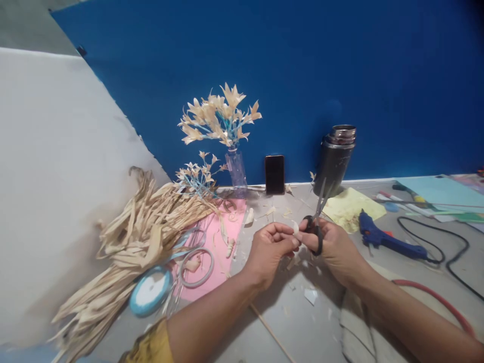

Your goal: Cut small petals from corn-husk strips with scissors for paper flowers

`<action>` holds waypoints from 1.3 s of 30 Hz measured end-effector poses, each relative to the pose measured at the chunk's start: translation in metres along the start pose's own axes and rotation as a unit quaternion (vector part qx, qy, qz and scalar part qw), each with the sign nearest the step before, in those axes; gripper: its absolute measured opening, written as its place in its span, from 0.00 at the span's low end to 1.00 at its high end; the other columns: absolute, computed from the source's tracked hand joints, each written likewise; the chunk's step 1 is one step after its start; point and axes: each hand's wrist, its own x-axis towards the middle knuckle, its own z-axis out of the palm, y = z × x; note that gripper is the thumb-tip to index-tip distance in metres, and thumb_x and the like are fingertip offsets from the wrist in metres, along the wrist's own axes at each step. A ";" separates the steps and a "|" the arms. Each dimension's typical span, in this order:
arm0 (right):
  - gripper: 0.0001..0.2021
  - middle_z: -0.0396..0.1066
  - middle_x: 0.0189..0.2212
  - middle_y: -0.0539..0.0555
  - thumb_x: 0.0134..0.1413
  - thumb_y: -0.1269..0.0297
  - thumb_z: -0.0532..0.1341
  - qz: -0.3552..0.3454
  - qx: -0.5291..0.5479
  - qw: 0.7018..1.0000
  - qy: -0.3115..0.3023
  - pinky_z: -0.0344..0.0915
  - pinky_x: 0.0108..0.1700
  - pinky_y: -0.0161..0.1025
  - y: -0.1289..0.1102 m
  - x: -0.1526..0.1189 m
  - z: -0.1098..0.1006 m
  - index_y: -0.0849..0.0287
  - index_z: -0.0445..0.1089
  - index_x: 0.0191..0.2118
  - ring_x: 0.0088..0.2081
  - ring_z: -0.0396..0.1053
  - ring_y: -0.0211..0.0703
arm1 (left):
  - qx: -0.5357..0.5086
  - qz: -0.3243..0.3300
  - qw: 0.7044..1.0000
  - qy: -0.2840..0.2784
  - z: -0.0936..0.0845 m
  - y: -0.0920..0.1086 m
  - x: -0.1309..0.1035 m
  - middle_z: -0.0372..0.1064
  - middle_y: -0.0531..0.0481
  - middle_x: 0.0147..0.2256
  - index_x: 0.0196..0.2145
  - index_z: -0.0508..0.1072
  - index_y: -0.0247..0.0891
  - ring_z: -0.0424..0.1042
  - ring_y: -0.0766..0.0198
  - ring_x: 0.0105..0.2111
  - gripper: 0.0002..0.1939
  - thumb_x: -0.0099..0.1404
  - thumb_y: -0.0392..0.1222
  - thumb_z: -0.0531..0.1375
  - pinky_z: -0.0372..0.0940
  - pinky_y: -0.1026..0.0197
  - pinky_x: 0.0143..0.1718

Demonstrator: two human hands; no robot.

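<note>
Pinching a small pale piece (pixel 296 228) between the fingertips of the left hand (pixel 270 247), and steadying it with a fingertip of the right hand (pixel 335 247), above the grey tabletop (pixel 321 327). Also carrying black-handled scissors (pixel 317 216) in the right hand, handles hooked over the fingers, blades pointing up and away from the piece. Looks like turning or shaping by fingertip rather than cutting, to judge by the blades. Seems to call next for a light, even pinch and, for any trimming, for swinging the scissors round without dropping the piece. Cannot tell the firmness of either grip. Ahead, fairly open room towards the phone (pixel 274 175), with only low scraps; beyond the blades, the dark flask (pixel 331 161), at a gap hard to judge. On the left, bounded by the pink sheet (pixel 223 272) and the dry husks (pixel 151 242); on the right, by the yellow sheet (pixel 351 204) and, just beside it, the blue glue gun (pixel 393 244).
</note>
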 end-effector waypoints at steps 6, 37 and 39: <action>0.12 0.62 0.20 0.44 0.40 0.61 0.68 -0.006 -0.057 0.998 -0.040 0.55 0.25 0.32 -0.006 -0.002 -0.004 0.58 0.69 0.31 0.23 0.57 0.36 | 0.045 0.000 0.998 -0.051 -0.008 0.012 0.000 0.70 0.50 0.27 0.29 0.72 0.35 0.69 0.66 0.28 0.07 0.55 0.40 0.64 0.62 0.64 0.28; 0.24 0.61 0.17 0.47 0.55 0.44 0.56 0.011 -0.110 0.962 -0.250 0.51 0.23 0.34 0.009 -0.006 0.005 0.59 0.65 0.20 0.20 0.55 0.35 | -0.121 0.026 0.992 0.010 -0.014 0.030 0.007 0.72 0.50 0.27 0.26 0.67 0.36 0.73 0.65 0.30 0.12 0.51 0.37 0.68 0.66 0.61 0.35; 0.23 0.58 0.16 0.46 0.55 0.44 0.56 0.019 -0.108 0.963 -0.246 0.50 0.23 0.33 0.009 -0.007 0.005 0.58 0.63 0.20 0.19 0.53 0.35 | -0.121 0.026 0.992 0.013 -0.014 0.030 0.007 0.72 0.50 0.27 0.26 0.67 0.36 0.73 0.65 0.30 0.12 0.50 0.37 0.68 0.66 0.62 0.35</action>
